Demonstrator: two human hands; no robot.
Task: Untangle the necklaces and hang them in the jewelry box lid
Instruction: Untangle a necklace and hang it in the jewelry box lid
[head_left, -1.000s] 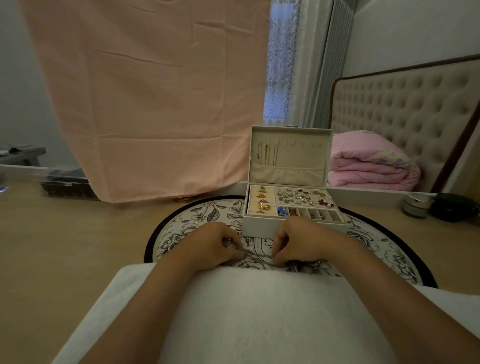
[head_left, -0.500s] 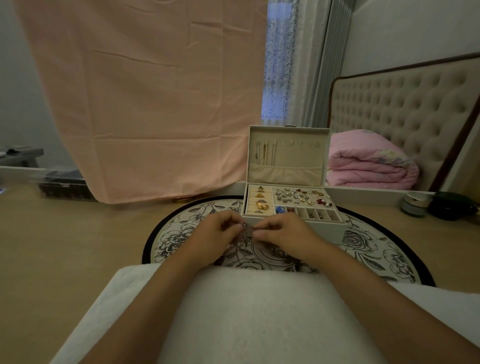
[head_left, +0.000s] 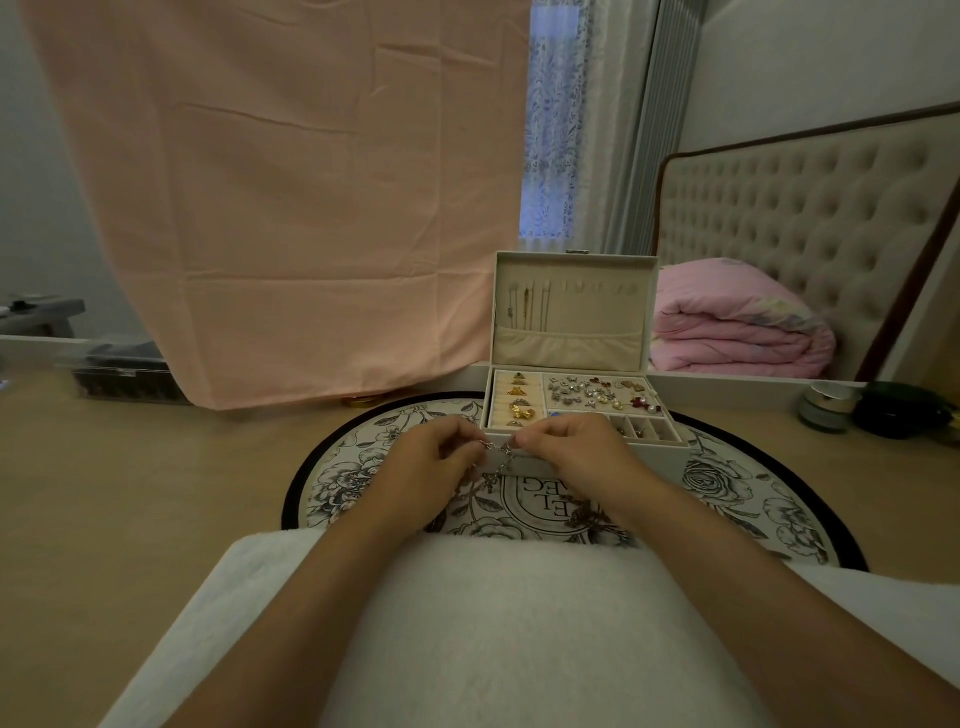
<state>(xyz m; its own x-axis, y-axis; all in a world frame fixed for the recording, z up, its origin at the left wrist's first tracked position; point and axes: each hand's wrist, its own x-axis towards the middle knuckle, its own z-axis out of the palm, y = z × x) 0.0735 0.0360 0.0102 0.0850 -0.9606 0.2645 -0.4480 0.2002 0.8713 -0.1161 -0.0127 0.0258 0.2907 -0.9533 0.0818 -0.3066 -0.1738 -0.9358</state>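
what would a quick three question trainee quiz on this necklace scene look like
1. True or false: the lid of the box stands open.
2. What holds the chain? A: one hand only. B: both hands. C: nothing, it lies loose.
3. Fill in: the box stands on a round floral ___.

Key
1. True; chains already hang inside it.
2. B: the left hand and right hand each pinch it.
3. mat.
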